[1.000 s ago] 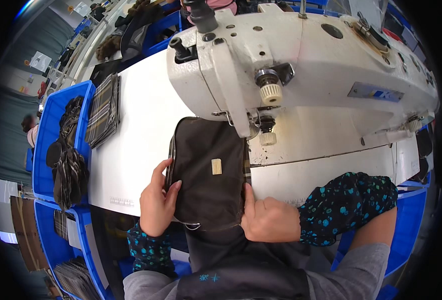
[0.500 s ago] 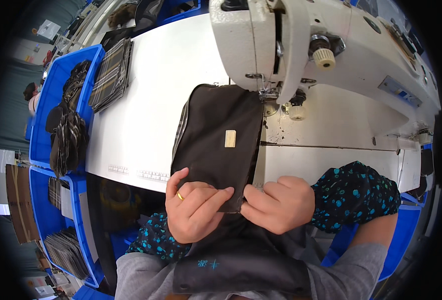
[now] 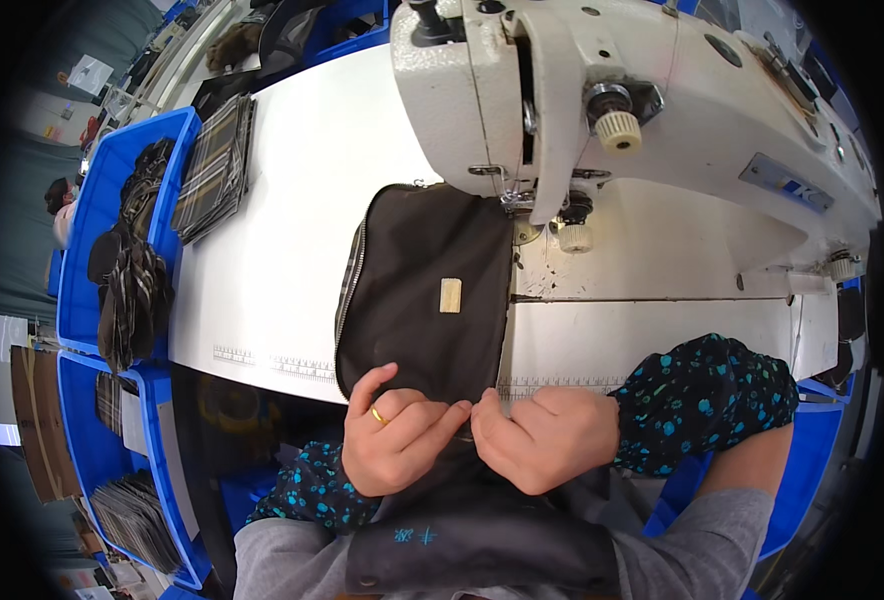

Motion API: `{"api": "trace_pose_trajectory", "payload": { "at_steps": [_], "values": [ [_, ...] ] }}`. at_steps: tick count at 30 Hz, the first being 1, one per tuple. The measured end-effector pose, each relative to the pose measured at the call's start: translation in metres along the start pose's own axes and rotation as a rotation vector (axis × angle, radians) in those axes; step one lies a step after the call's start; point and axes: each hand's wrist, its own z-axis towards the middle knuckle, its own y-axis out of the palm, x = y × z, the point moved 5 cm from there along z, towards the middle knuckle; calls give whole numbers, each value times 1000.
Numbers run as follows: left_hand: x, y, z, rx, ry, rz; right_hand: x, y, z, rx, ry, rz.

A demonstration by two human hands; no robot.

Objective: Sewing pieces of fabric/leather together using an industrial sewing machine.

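Note:
A black fabric pouch panel (image 3: 402,255) lies on the white table, its far right corner beneath the presser foot of the sewing machine (image 3: 492,130). A zipper (image 3: 351,290) curves along its left edge, and a small pale label (image 3: 450,295) sits near its middle. At the panel's near right corner, my left hand (image 3: 402,440), wearing a gold ring, pinches the fabric with its index finger raised. Right beside it, my right hand (image 3: 547,435) is closed with thumb and fingertips on the same corner. The fingertips of both hands almost meet, and the gripped fabric is mostly hidden.
Plaid fabric pieces (image 3: 214,165) are stacked at the table's left. Beside them a blue bin (image 3: 82,290) holds dark bundled pieces, and a lower blue bin (image 3: 187,480) holds more stacked pieces. Ruler markings (image 3: 304,368) run along the table's near edge.
Both hands have come closer together at the near corner, my right hand shifting left and slightly lower. The near right edge of the panel looks straighter. The whole view has shifted slightly.

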Motion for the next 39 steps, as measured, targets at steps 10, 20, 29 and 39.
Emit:
{"api": "trace_pose_trajectory", "payload": {
  "at_steps": [10,20,29,39],
  "values": [
    [-29,18,50,-283,-54,-105,-13,17,-7,-136,-54,94],
    [-24,46,62,-396,-5,-36,-8,14,-10,-277,42,80],
    [-46,58,87,-323,57,6,19,29,-14,-324,153,-129],
    [-75,67,117,-203,141,-59,54,50,-21,-244,224,-163]
  ]
}}
